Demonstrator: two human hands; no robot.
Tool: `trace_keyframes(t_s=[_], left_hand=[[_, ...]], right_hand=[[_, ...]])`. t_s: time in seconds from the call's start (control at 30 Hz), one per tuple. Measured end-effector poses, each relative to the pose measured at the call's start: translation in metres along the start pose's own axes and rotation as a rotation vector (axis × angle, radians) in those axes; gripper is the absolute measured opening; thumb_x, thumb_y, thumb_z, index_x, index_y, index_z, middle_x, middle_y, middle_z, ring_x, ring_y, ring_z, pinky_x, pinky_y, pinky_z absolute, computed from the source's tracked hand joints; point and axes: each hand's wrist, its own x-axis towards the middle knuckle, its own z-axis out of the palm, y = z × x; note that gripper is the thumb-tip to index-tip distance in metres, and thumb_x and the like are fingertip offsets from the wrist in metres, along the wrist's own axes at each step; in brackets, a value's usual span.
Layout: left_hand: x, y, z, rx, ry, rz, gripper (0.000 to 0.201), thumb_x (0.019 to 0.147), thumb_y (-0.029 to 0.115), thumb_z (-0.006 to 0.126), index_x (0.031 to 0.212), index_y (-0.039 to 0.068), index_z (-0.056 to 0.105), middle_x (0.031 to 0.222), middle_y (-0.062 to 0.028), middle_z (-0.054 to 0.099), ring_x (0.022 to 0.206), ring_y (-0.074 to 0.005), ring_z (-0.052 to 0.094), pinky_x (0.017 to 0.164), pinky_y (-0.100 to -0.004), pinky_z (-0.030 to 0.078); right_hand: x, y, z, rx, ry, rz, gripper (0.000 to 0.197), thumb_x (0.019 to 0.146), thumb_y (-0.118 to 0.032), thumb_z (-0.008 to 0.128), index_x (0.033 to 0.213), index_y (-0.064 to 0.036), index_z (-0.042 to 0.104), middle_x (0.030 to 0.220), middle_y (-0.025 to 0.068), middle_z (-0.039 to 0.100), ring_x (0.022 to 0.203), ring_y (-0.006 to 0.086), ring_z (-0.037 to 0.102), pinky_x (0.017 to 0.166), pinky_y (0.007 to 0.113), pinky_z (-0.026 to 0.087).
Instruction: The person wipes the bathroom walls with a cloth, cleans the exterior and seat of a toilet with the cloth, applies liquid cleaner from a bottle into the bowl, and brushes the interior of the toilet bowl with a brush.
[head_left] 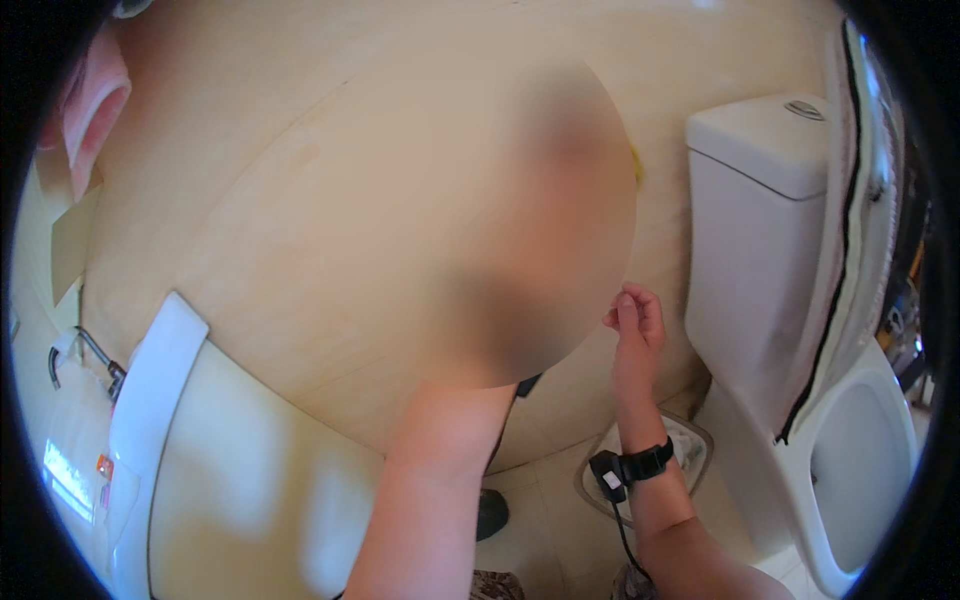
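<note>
My left forearm reaches up and forward towards the beige wall. A large blurred patch covers my left hand and whatever it touches, so its fingers cannot be made out. To the right of that patch my right hand is raised, fingers curled in and thumb against them, with nothing showing between them. A black wristband with a small box and a cable is strapped round my right wrist. A bit of something yellow shows at the blur's right edge.
At right stands a white toilet with its lid raised. Beneath my right arm is a waste bin with a light liner. A white bathtub with a tap lies at left. A pink towel hangs upper left.
</note>
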Motion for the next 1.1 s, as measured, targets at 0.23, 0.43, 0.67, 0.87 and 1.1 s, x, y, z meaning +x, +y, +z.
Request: trace_keyframes(t_s=[0.23,0.43,0.67,0.87,1.1], left_hand=[[-0.108,0.015,0.006,-0.341,-0.319,0.310,0.058,0.081,0.010,0.055,0.139,0.013,0.050,0.151,-0.0005,0.039,0.140,-0.0230,0.034,0.117,-0.0444,0.021],[-0.055,-0.016,-0.017,-0.190,-0.219,0.124,0.061,0.078,0.009,0.057,0.139,0.011,0.049,0.149,-0.0017,0.043,0.139,-0.0207,0.036,0.117,-0.0477,0.020],[0.027,0.078,0.040,-0.189,-0.203,0.260,0.050,0.083,0.016,0.053,0.132,0.007,0.056,0.146,-0.0053,0.045,0.143,-0.0226,0.028,0.118,-0.0488,0.014],[-0.032,0.061,0.031,-0.450,-0.219,0.306,0.057,0.078,0.015,0.058,0.135,0.006,0.053,0.146,-0.0048,0.044,0.142,-0.0224,0.031,0.118,-0.0478,0.015],[-0.024,0.061,0.024,-0.235,-0.198,0.351,0.057,0.081,0.015,0.054,0.138,0.009,0.051,0.148,-0.0011,0.043,0.143,-0.0187,0.029,0.118,-0.0458,0.016]], right_hand=[[0.018,-0.011,-0.028,0.291,0.338,0.073,0.015,0.099,-0.018,0.054,0.108,-0.0067,0.054,0.091,0.0029,0.056,0.073,0.0106,0.052,0.069,0.027,0.048],[0.019,0.015,-0.039,0.323,0.403,0.173,0.012,0.099,-0.020,0.055,0.102,-0.0088,0.053,0.090,0.0021,0.056,0.071,0.0100,0.052,0.066,0.027,0.046],[0.022,0.018,-0.031,0.397,0.437,0.203,0.014,0.098,-0.024,0.057,0.103,-0.0102,0.055,0.088,0.0010,0.057,0.070,0.0092,0.051,0.065,0.026,0.044],[0.029,-0.016,-0.041,0.374,0.444,0.126,0.014,0.098,-0.024,0.056,0.103,-0.0108,0.055,0.088,0.0010,0.058,0.070,0.0095,0.051,0.067,0.026,0.044],[0.026,0.003,-0.044,0.374,0.383,0.216,0.013,0.099,-0.023,0.054,0.101,-0.0098,0.054,0.087,0.0012,0.057,0.071,0.0100,0.050,0.066,0.026,0.044]])
